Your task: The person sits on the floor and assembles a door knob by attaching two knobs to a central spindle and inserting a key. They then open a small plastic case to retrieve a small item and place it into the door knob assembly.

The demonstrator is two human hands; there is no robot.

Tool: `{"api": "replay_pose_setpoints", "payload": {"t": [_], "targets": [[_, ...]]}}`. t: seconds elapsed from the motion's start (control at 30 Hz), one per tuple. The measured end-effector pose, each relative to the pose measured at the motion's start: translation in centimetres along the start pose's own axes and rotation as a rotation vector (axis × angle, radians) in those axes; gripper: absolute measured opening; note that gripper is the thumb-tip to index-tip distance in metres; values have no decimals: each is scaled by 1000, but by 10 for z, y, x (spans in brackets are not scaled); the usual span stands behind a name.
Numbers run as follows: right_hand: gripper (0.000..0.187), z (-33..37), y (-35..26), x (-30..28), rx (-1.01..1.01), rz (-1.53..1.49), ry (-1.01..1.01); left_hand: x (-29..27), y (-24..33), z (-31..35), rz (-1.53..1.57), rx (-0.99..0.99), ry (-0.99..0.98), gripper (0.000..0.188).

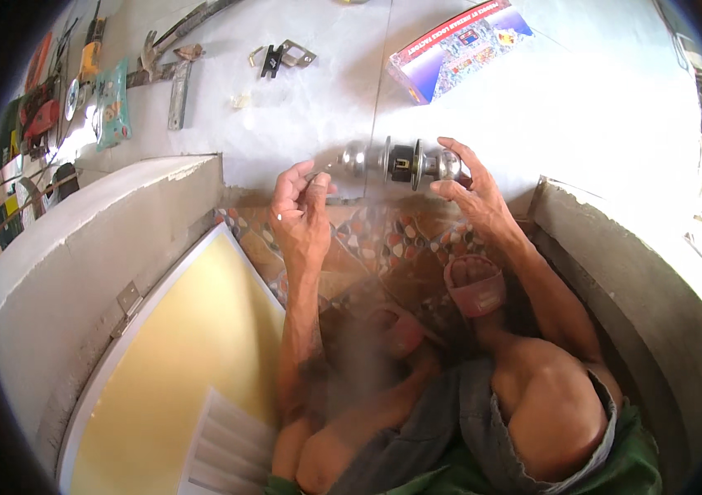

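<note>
A shiny steel door knob set (pixel 401 162) lies sideways in front of me, a round knob at each end and a dark latch housing between two round plates. My right hand (pixel 471 186) is closed around its right-hand knob, thumb below and index finger above. At the other end, my left hand (pixel 303 191) pinches a thin metal piece (pixel 320 172) that looks like a key and points at the left-hand knob. Whether its tip sits inside the knob I cannot tell.
Beyond lie small metal latch parts (pixel 282 56) and a colourful box (pixel 458 48) on pale tiles. A hammer (pixel 150 54), a teal packet (pixel 113 106) and other tools are at the far left. Low walls flank me; a yellow door panel (pixel 178 338) stands at my left.
</note>
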State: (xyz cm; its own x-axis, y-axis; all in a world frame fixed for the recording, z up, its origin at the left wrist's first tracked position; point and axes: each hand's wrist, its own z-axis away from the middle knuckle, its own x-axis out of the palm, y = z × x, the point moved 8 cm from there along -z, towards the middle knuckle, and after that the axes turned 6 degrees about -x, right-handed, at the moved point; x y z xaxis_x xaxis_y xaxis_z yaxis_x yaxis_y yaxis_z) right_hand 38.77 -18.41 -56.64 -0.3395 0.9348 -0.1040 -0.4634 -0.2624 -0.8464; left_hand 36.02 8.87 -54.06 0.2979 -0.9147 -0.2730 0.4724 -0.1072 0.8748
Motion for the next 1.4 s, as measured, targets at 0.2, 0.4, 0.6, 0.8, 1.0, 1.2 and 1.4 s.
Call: {"api": "replay_pose_setpoints", "payload": {"t": [0.2, 0.4, 0.6, 0.8, 1.0, 1.2, 1.4], "targets": [[67, -18, 2, -3, -23, -91, -1, 39, -3, -24, -16, 67, 47, 18], [64, -20, 3, 18, -5, -143, -88, 36, -11, -28, 13, 18, 69, 17], [67, -15, -30, 51, -5, -473, -147, -13, 18, -1, 81, 36, 224, 16], [73, 35, -19, 114, 185, -1009, -266, -19, 28, 44, 177, -117, 417, 26], [76, 63, -58, 156, 340, -1311, -511, -5, 29, 77, -51, -181, 419, 26], [42, 53, -13, 143, 307, -1018, -492, -8, 15, 102, -132, 15, 299, 16], [36, 50, 9, 135, 402, -954, -453, -11, 42, 106, -342, 163, 175, 13]]}}
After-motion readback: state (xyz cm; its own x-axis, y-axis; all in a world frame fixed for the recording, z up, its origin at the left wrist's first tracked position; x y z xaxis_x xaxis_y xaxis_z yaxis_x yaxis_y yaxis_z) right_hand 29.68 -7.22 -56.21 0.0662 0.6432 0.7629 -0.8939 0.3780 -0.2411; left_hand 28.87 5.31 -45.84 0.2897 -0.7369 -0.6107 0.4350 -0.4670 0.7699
